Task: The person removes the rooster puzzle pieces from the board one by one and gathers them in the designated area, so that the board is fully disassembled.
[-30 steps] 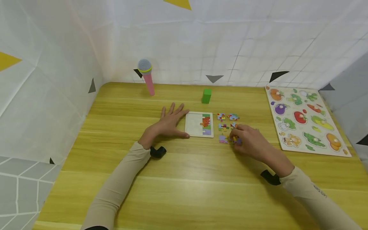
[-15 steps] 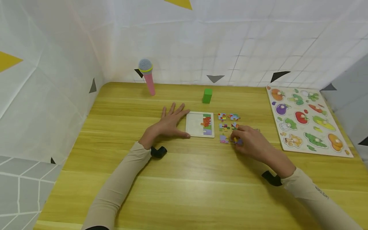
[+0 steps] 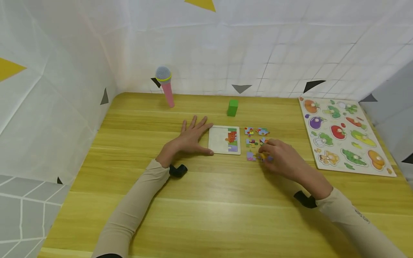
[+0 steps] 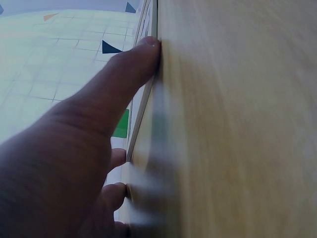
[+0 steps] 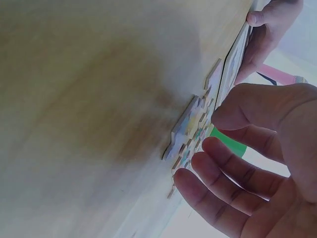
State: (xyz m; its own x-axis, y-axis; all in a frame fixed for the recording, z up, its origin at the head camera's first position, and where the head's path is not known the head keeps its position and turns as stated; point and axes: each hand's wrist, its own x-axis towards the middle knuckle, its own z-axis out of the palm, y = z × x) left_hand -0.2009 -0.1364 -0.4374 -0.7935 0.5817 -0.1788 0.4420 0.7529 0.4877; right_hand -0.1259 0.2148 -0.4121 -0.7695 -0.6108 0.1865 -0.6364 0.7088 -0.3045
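My left hand (image 3: pixel 185 140) lies spread on the table, its thumb and index fingertip against the left corners of a small jigsaw tray (image 3: pixel 217 140). Along the tray's right side sits a strip of fitted red, green and purple puzzle pieces (image 3: pixel 232 136). In the left wrist view the thumb (image 4: pixel 131 64) touches the tray's edge (image 4: pixel 142 115). My right hand (image 3: pixel 284 159) hovers over the lower right loose puzzle piece (image 3: pixel 266 158), partly covering it. From the right wrist, its fingers are loosely bent with nothing between them, and that piece (image 5: pixel 182 130) lies flat on the wood.
More loose puzzle pieces (image 3: pixel 251 143) lie in rows right of the tray. A green block (image 3: pixel 232 108) stands behind it, and a pink toy microphone (image 3: pixel 167 89) stands at the back left. A vegetable peg board (image 3: pixel 346 139) lies at the right. White cloth walls (image 3: pixel 206 53) border the table.
The fingers of my right hand have shifted slightly over the lower right puzzle piece. My left hand and the tray keep their place.
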